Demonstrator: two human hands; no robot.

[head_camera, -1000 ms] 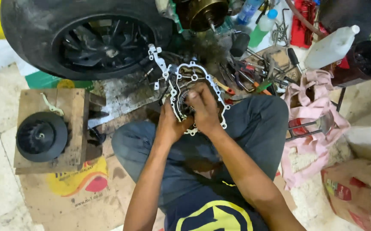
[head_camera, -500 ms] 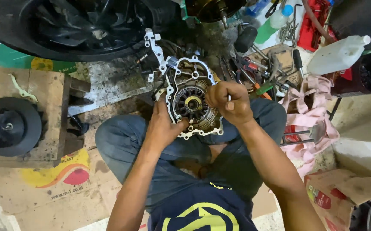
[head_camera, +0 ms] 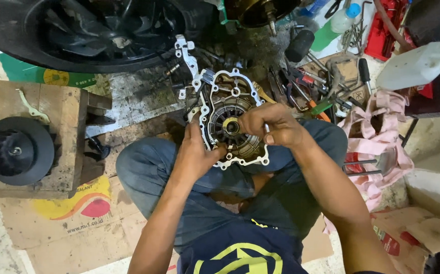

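Observation:
A silver engine crankcase cover (head_camera: 230, 91) with bolt lugs around its rim rests across my lap, inner side up, showing a dark finned round part and a brass-coloured hub (head_camera: 231, 126). My left hand (head_camera: 195, 152) grips the cover's left lower edge, thumb on the rim. My right hand (head_camera: 270, 126) lies over the cover's right side, fingers curled at the hub, and a thin metal rod (head_camera: 266, 128) sticks out between the fingers.
A black tyre and wheel (head_camera: 83, 30) lies at the top left. A wooden block (head_camera: 73, 109) carries a black round pulley (head_camera: 17, 149). Scattered tools (head_camera: 326, 86), a white plastic jug (head_camera: 412, 66), pink rag (head_camera: 382, 116) and cardboard (head_camera: 67, 223) surround me.
The camera view has drawn closer and shifted. My right hand moved from the cover's centre to its right side, uncovering the finned part and hub. My left hand stays on the left edge.

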